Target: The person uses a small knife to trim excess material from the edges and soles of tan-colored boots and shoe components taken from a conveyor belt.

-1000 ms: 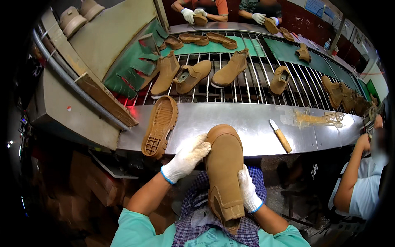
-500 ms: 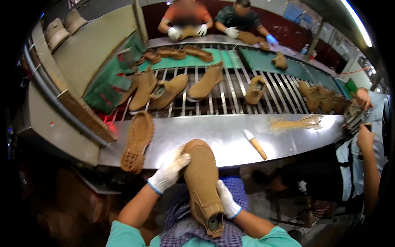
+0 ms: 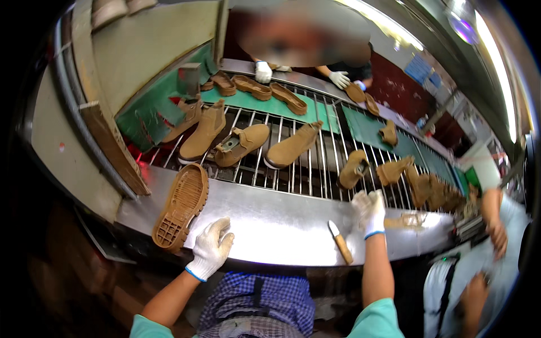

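Both gloved hands are empty — the left hand [image 3: 209,248] lies open beside the upturned sole [image 3: 181,206], the right hand [image 3: 370,211] reaches, fingers spread, toward a boot [image 3: 353,168] on the rollers [image 3: 293,174] — nothing picked up yet.

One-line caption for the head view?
Gloved left hand near an upturned sole; right hand reaching toward tan boots on the conveyor.

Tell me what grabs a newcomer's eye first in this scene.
Tan suede boots lie scattered along a roller conveyor across the middle. Nearer, a ridged tan sole lies tread-up on the shiny steel bench, just left of the gloved left hand. The gloved right hand reaches over the bench's far edge, beside a wooden-handled knife.
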The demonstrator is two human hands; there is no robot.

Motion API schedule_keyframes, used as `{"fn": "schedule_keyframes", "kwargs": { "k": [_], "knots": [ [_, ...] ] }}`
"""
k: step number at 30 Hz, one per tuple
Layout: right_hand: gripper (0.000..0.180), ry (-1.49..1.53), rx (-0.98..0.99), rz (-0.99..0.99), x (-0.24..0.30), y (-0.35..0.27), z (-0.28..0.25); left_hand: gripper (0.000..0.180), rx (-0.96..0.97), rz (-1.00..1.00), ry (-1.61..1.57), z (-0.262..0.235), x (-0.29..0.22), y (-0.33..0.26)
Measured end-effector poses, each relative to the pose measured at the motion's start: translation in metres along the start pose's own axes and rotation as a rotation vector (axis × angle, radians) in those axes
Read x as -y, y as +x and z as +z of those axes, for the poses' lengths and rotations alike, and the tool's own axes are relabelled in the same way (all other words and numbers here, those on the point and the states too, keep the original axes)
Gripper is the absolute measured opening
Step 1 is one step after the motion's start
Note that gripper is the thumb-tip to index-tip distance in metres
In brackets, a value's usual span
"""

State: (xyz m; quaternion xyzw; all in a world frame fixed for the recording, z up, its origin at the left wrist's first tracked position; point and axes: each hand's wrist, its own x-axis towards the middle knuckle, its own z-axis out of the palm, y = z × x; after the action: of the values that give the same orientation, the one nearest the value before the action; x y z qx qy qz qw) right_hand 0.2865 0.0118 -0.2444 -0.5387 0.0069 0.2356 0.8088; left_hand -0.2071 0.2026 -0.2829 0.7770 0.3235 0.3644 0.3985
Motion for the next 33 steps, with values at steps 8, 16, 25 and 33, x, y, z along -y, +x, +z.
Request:
{"fn": "schedule_keyframes", "kwargs": {
  "k": [8, 16, 25, 33],
  "knots": [
    [0.116, -1.037, -0.139, -0.456, -0.052, 0.069, 0.048, 0.037, 0.033, 0.243, 0.392, 0.005, -0.016, 0.019],
    [0.088, -0.594, -0.219, -0.486, -0.062, 0.118, 0.055, 0.036, 0.033, 0.25, 0.367, 0.009, -0.015, 0.024],
    [0.057, -0.063, 0.41, 0.191, 0.014, -0.117, 0.072, 0.045, 0.03, 0.229, 0.365, 0.005, -0.011, 0.018],
    [0.099, -0.791, 1.354, 0.125, 0.003, -0.304, 0.035, 0.076, 0.353, -0.373, -0.945, -0.01, -0.083, 0.004]
  ]
}}
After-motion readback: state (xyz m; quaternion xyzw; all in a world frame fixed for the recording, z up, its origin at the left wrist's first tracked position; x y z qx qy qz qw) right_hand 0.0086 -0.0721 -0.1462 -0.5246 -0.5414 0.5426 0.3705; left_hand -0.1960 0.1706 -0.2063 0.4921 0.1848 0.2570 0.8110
